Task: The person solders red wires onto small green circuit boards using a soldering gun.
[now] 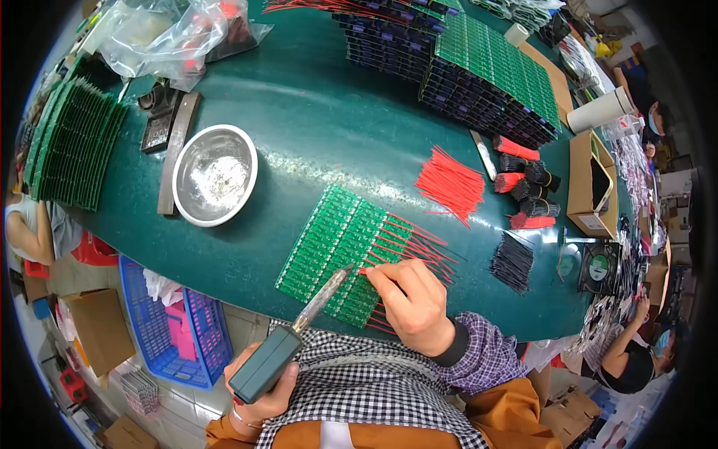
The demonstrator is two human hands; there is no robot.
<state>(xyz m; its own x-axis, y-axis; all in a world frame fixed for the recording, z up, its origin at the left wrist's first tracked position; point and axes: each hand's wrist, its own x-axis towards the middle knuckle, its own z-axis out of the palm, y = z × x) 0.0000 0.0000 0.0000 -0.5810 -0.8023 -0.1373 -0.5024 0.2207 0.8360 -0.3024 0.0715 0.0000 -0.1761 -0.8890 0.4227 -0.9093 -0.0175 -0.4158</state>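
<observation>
Black-and-white checkered cloth point(359, 396) is seen closest to the camera, with a dark green soldering gun point(267, 363) held over it. Its body is wrapped by the left hand point(258, 404), and its metal barrel is pointed up and right. Tip's placed just beside the right fingertips; whether the board's actually touched can't be told.

A red wire point(364, 271) is pinched in the right hand point(415, 307), so a pretty narrow grip there. The green circuit panel point(321, 247) is laid flat under the barrel and those fingertips, mostly left of the right hand, with red leads point(419, 239) spread off its right side.

Bottom corner's set close to the near edge of the green table point(314, 135), so little room is left there. More is offered up and left, toward the steel bowl point(198, 146). Farther right, space is taken by red point(450, 183) and black wire piles point(511, 262).
</observation>
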